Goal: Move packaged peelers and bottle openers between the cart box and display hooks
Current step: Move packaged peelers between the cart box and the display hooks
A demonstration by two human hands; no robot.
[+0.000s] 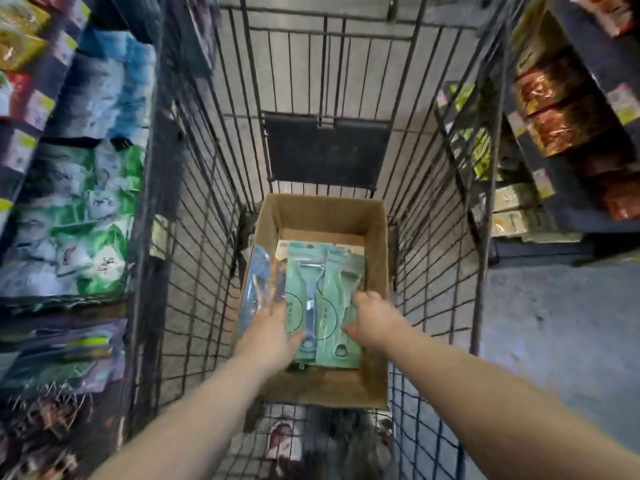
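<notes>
An open cardboard box (322, 213) sits in the wire cart (204, 216) below me. Inside lie mint-green carded packs: a peeler pack (304, 271) on the left and a bottle opener pack (337, 306) beside it on the right. More packs in clear plastic (258, 289) lean against the box's left wall. My left hand (273, 332) rests on the lower part of the peeler pack, thumb over its front. My right hand (372, 318) grips the right edge of the bottle opener pack. Both hands are inside the box.
Shelves of bagged goods (76, 216) stand close on the left of the cart. Dark shelves with boxed goods (568, 126) line the right side. The cart's folded black seat flap (325, 150) is at the far end. Grey floor (554, 323) shows to the right.
</notes>
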